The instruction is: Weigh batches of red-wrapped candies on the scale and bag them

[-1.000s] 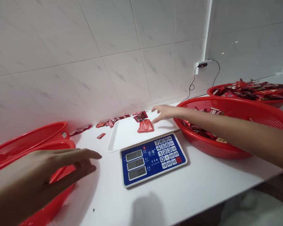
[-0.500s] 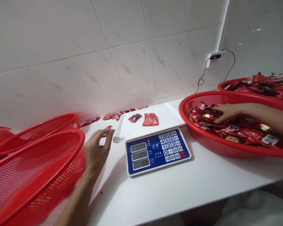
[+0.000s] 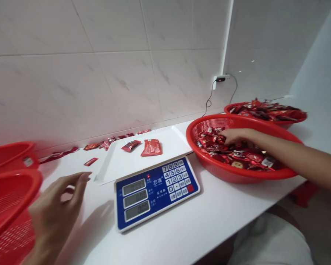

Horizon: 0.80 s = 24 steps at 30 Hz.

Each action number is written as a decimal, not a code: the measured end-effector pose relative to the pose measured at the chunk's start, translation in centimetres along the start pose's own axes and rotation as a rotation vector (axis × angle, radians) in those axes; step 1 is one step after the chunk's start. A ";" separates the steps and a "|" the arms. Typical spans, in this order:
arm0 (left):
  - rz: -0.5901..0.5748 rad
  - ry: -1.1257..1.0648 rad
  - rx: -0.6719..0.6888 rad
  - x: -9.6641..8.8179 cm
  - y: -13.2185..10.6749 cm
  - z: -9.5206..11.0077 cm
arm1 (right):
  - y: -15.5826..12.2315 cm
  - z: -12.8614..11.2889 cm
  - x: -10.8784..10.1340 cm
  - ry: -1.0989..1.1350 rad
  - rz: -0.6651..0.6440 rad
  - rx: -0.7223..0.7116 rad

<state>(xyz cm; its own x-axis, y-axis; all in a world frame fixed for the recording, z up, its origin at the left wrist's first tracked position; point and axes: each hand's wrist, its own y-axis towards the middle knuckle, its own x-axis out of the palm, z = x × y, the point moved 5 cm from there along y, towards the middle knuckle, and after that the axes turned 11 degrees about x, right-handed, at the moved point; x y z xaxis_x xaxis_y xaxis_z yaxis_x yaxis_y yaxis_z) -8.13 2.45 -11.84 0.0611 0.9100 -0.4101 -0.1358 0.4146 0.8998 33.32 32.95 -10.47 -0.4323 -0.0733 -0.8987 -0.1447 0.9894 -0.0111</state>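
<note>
My right hand reaches into a red plastic basket of red wrapped candies. Its fingers curl down among the wrappers, and their tips are hidden. At the left, my left hand hovers over the table with thumb and forefinger pinched together; nothing shows between them. Just beyond it lies a small flat red packet. A digital scale stands between my hands. On its white tray rest a dark red wrapped candy and a larger red packet.
Two red baskets stand at the left, a nearer one and one behind it. Another heaped red basket is at the back right. Several packets lie along the wall. A cable hangs from a socket strip.
The view has swung right. My right hand's fingers, spread over the candies before, now curl down among them. My left hand has drawn back from the tray and the small packet.
</note>
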 end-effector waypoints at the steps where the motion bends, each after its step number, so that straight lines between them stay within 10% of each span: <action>1: 0.001 -0.003 0.009 0.2 -0.1 -0.2 | -0.1 0.0 0.0 -0.040 -0.071 0.007; 5: 0.006 -0.004 0.015 0.3 0.0 -0.4 | -0.2 -0.1 -1.0 -0.162 -0.190 -0.021; 14: 0.017 -0.063 -0.134 -0.5 0.6 0.0 | -0.4 -4.9 -5.3 0.295 0.126 -0.088; 24: -0.011 -0.115 -0.023 -0.8 0.6 1.1 | -2.5 -20.7 2.6 0.424 -0.167 -0.343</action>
<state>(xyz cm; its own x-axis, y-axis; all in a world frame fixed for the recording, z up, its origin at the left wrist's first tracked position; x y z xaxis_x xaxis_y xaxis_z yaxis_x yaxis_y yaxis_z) -7.16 2.00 -10.79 0.1754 0.9002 -0.3986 -0.1575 0.4253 0.8912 14.11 27.66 -3.66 -0.6878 -0.3389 -0.6420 -0.4919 0.8679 0.0688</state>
